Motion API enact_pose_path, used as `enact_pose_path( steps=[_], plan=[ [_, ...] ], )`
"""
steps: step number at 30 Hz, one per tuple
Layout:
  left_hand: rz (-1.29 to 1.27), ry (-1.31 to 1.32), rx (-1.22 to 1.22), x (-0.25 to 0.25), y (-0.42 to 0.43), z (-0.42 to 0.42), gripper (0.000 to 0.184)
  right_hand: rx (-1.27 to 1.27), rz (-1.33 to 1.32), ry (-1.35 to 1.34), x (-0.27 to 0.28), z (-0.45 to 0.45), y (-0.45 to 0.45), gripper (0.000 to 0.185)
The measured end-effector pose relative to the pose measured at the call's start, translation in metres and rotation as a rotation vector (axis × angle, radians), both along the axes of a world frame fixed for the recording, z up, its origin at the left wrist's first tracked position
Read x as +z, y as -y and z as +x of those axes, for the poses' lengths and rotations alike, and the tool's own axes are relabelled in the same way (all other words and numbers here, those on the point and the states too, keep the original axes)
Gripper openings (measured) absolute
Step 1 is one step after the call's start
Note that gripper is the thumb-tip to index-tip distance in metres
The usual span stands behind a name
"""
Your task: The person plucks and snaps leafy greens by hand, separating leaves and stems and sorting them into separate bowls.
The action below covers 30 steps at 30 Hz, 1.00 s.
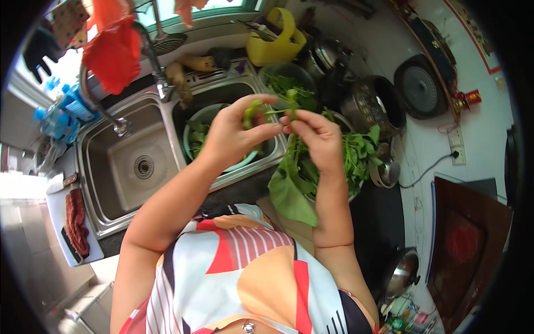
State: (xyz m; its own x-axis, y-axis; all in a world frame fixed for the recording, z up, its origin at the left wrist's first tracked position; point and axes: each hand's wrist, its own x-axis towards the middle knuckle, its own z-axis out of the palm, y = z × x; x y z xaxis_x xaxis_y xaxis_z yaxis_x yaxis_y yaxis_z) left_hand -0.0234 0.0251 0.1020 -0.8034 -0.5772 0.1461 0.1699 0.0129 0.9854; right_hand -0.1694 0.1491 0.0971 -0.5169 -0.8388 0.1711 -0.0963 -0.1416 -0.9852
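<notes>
My left hand (236, 125) is closed round short pieces of green stem (253, 111), above the right-hand sink. Thumb and fingers of my right hand (320, 136) pinch a leafy green stem (275, 112) that stretches across to the left hand. A large green leaf (295, 195) hangs below my right hand; whether it belongs to the pinched stem cannot be made out. Under my left hand a pale blue-green basin (187, 136) in the sink holds leafy pieces (197, 136). More leafy greens (360, 153) are heaped beside and below my right forearm.
The left sink basin (111, 172) has a faucet (161, 83) near it. A bowl of greens (289, 83) and a yellow basket (275, 47) stand behind. A dark cooker (364, 106) is at right. A cutting board (55, 214) with a knife (69, 179) lies at left.
</notes>
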Motion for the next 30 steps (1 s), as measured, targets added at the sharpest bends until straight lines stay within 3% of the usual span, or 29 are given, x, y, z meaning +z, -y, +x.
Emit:
enact_pose_path(
  steps=[4, 9, 13, 17, 22, 25, 26, 30],
  plan=[
    [-0.013, -0.049, 0.137, -0.005, 0.023, -0.001, 0.01, 0.151, 0.116, -0.187, -0.004, 0.024, 0.035, 0.02],
    [0.015, 0.042, 0.209, -0.006, 0.048, 0.021, 0.011, 0.166, 0.191, -0.337, -0.011, 0.037, 0.058, 0.015],
    [0.063, -0.018, 0.232, -0.006, 0.05, 0.031, 0.013, 0.101, 0.161, -0.299, -0.022, 0.048, 0.073, 0.014],
    [0.09, -0.044, 0.3, -0.015, 0.058, 0.033, 0.013, 0.03, 0.11, 0.537, -0.039, 0.043, 0.082, 0.016],
    [0.126, -0.092, 0.322, -0.018, 0.064, 0.038, 0.014, 0.442, 0.244, 0.594, -0.039, 0.033, 0.07, 0.017],
    [0.134, -0.101, 0.327, -0.018, 0.064, 0.035, 0.013, 0.257, 0.233, -0.008, -0.037, 0.06, 0.07, 0.013],
    [0.139, -0.102, 0.33, -0.02, 0.064, 0.035, 0.013, 0.26, 0.212, -0.046, -0.051, 0.055, 0.07, 0.02],
    [0.161, -0.096, 0.319, -0.023, 0.065, 0.037, 0.013, 0.215, 0.179, -0.165, -0.051, 0.06, 0.071, 0.018]
  ],
)
